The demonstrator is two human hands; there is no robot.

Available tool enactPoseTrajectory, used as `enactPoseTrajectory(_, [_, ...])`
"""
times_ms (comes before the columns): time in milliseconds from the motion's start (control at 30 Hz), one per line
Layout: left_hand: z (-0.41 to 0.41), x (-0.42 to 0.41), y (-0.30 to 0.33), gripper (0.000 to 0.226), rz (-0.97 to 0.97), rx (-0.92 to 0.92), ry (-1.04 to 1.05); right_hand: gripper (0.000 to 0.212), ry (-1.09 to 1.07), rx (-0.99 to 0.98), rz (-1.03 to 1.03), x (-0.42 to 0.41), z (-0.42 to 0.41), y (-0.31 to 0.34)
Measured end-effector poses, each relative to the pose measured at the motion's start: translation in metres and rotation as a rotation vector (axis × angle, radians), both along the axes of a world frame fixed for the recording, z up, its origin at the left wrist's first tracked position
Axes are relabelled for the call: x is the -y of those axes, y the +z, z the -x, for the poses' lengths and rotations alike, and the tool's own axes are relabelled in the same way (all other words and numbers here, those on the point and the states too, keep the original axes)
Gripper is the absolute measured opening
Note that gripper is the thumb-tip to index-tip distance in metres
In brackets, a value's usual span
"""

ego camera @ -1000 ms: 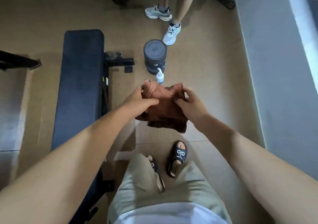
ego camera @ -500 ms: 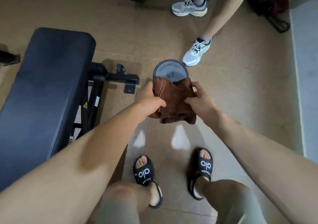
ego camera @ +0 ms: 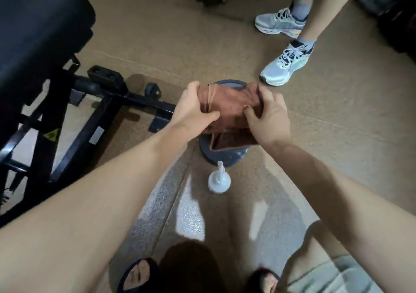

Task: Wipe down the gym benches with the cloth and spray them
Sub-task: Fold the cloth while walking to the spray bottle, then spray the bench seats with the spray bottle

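— Head view: what is the cleaner doing?
— Both the left hand (ego camera: 191,110) and right hand (ego camera: 267,119) grip the bunched brown cloth (ego camera: 227,112) above a dumbbell (ego camera: 222,155).
— And next?
— Likely freeing one hand for the spray bottle (ego camera: 219,180) on the floor, then the bench (ego camera: 38,33) at left.

We see a dim, warm-toned wide-angle view whose edges bend and stretch our forearms, with pale patches of light on the speckled tan floor (ego camera: 157,44) between soft arm shadows, the padded black bench (ego camera: 33,33) nearly lost in darkness, and slight motion blur softening the folded rust-brown cloth (ego camera: 227,105).
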State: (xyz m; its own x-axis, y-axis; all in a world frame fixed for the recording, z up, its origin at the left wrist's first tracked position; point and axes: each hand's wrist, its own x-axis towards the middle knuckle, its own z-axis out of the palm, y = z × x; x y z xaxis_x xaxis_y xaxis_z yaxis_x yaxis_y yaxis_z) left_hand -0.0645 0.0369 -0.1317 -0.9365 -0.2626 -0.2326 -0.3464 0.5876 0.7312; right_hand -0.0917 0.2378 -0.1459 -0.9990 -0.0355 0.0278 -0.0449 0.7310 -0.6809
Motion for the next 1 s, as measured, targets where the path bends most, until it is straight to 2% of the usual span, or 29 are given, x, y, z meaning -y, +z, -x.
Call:
enactPoseTrajectory(67, [-0.009,0.006,-0.005,0.09,-0.019,-0.042,0.044,0.042,-0.207,-0.108,0.143,-0.007,-0.028,-0.006])
enactPoseTrajectory(100, [-0.015,0.01,-0.007,0.085,-0.034,-0.032,0.082,0.034,-0.314,-0.081,0.227,-0.011,-0.047,-0.011])
enactPoseTrajectory(167, [-0.033,0.017,-0.01,0.077,-0.053,0.015,0.135,0.025,-0.324,0.163,0.263,-0.014,-0.091,-0.024])
enactPoseTrajectory(200, [-0.044,0.021,-0.01,0.074,-0.044,0.041,0.154,0.03,-0.225,0.325,0.218,-0.015,-0.112,-0.033])
enactPoseTrajectory(267, [-0.067,0.029,-0.012,0.071,-0.005,0.107,0.159,0.054,0.032,0.577,0.126,-0.01,-0.141,-0.054])
enactPoseTrajectory(333, [-0.089,0.036,-0.009,0.07,0.041,0.18,0.135,0.091,0.249,0.64,0.1,0.0,-0.152,-0.075])
enactPoseTrajectory(367, [-0.099,0.039,-0.009,0.069,0.055,0.201,0.135,0.105,0.302,0.628,0.105,0.007,-0.152,-0.084])
enactPoseTrajectory(433, [-0.117,0.044,-0.004,0.069,0.057,0.225,0.155,0.109,0.307,0.56,0.098,0.021,-0.146,-0.098])
enactPoseTrajectory(567, [-0.145,0.054,0.006,0.07,0.066,0.255,0.197,0.078,0.226,0.354,0.047,0.039,-0.125,-0.106])
enactPoseTrajectory(700, [-0.17,0.065,0.018,0.073,0.066,0.26,0.238,0.051,0.354,0.246,-0.098,0.046,-0.115,-0.102])
enactPoseTrajectory(900, [-0.191,0.084,0.02,0.097,0.006,0.289,0.148,0.041,0.585,0.024,-0.172,0.073,-0.124,-0.076])
enactPoseTrajectory(1000, [-0.199,0.097,0.016,0.108,-0.026,0.301,0.048,0.043,0.56,0.14,-0.054,0.098,-0.124,-0.044])
